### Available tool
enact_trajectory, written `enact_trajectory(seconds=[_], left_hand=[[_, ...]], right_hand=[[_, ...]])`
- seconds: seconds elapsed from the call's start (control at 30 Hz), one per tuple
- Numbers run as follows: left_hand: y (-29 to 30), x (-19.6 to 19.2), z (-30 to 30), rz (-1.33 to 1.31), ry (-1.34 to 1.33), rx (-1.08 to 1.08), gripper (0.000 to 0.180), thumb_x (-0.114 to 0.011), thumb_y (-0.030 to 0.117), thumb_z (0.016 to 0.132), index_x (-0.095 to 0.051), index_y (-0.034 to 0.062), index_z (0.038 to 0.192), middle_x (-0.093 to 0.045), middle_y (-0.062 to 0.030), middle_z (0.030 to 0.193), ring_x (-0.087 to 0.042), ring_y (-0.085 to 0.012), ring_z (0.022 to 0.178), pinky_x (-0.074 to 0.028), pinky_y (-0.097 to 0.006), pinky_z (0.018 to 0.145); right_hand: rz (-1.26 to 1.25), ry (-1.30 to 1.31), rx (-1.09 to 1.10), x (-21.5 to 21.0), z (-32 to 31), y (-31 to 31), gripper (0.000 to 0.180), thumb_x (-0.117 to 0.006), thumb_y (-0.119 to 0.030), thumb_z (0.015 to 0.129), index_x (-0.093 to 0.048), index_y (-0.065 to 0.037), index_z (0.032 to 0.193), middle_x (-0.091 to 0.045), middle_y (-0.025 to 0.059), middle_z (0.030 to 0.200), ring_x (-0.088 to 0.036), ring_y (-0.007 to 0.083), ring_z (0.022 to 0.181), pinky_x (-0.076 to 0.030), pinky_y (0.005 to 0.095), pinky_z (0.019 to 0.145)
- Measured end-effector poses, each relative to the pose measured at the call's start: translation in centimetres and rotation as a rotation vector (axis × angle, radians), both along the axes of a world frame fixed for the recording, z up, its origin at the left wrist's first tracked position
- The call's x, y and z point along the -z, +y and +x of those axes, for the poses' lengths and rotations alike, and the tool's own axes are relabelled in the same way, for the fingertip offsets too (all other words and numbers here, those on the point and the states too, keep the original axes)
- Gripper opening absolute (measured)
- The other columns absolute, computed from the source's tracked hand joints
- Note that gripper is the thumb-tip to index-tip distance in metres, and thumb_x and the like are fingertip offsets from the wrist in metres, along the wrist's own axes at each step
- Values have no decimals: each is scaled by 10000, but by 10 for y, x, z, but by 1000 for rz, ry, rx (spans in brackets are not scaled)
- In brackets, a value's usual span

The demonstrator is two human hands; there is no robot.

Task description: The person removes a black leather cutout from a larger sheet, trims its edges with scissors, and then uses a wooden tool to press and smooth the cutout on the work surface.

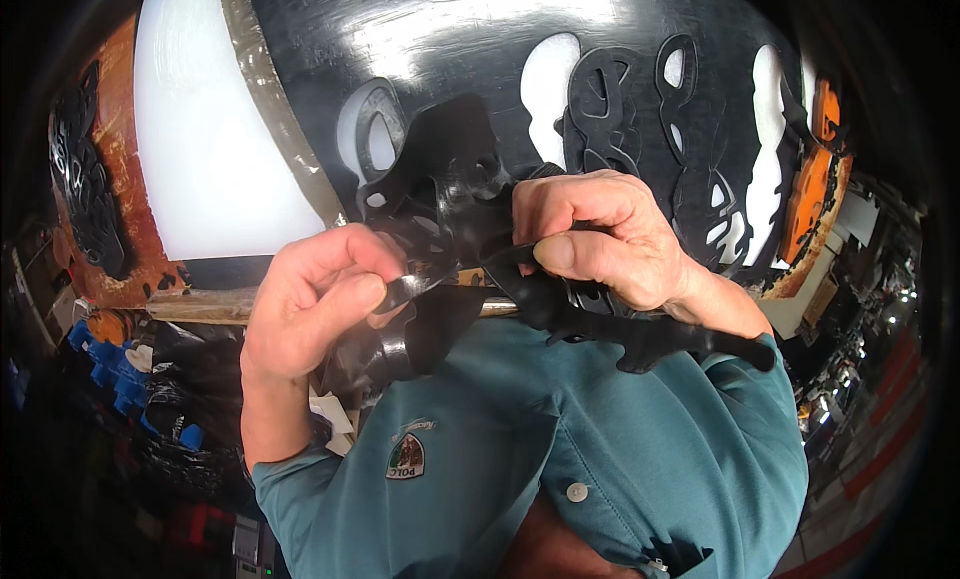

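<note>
In front of my chest, both hands hold up a glossy black, flexible cut-out piece [465,174] with curved edges and holes. My left hand [315,299] is closed, pinching a shiny strip of it between thumb and fingers. Closed as well, my right hand [605,234] grips a dark part between thumb and bent forefinger. From below the right hand a long, ragged black strip [640,339] runs toward my right upper arm. Whether this strip and the piece are joined cannot be made out. Behind them a large black sheet [400,29] with shaped openings covers the work surface.
Loose looped black cut-outs [605,89] lie on the sheet. A bare white surface [210,129] shows at the left, beside a rusty orange board [115,149] carrying a stack of black cut pieces [85,179]. A wooden edge [200,307] runs along the near side. Blue objects [115,374] sit at lower left.
</note>
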State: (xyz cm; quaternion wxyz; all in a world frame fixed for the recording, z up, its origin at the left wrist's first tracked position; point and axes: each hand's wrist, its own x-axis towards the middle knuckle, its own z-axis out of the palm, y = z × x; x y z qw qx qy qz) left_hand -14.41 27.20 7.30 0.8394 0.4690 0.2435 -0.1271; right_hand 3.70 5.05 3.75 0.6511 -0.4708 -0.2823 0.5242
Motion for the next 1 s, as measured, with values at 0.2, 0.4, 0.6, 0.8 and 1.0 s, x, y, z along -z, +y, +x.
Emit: enact_trajectory(seconds=[0.2, 0.4, 0.6, 0.8, 1.0], left_hand=[[-6, -12, 9, 71, 117, 27, 216, -636, 161, 1027, -623, -37, 1111, -655, -63, 927, -574, -99, 801, -467, -257, 736], [-14, -16, 27, -15, 205, 59, 177, -628, 144, 1050, -641, -10, 1135, -688, -28, 904, -604, -56, 809, -501, -224, 733], [-28, -11, 36, 239, 117, 186, 170, -651, 122, 1027, -581, 19, 913, -605, 30, 724, -527, -25, 669, -421, -218, 590], [-23, -13, 35, -23, 108, 160, 157, -633, 106, 1032, -685, -8, 1128, -571, 76, 760, -478, 1, 686, -392, -218, 590], [-22, -5, 23, 28, 10, 325, 248, -636, 243, 1028, -671, -1, 998, -594, 34, 740, -494, -42, 649, -380, -237, 566]], right_hand=[[-56, -255, -27, -3, -7, 5, 260, -799, -161, 924, -625, -17, 795, -597, 71, 708, -556, 174, 620, -424, 334, 567], [-54, -468, -13, -10, -11, 6, 174, -739, -176, 956, -731, -2, 969, -623, 133, 728, -593, 331, 689, -474, 424, 645], [23, -420, -61, -3, -16, 3, 224, -692, -191, 996, -683, 5, 887, -593, 142, 718, -573, 367, 718, -463, 459, 739], [62, -393, -18, -1, -11, 2, 247, -698, -172, 994, -676, -5, 813, -607, 109, 678, -595, 343, 652, -487, 476, 760], [210, -386, -143, 7, 1, 4, 253, -672, -162, 991, -648, -22, 781, -610, 102, 685, -549, 330, 630, -433, 431, 655]])
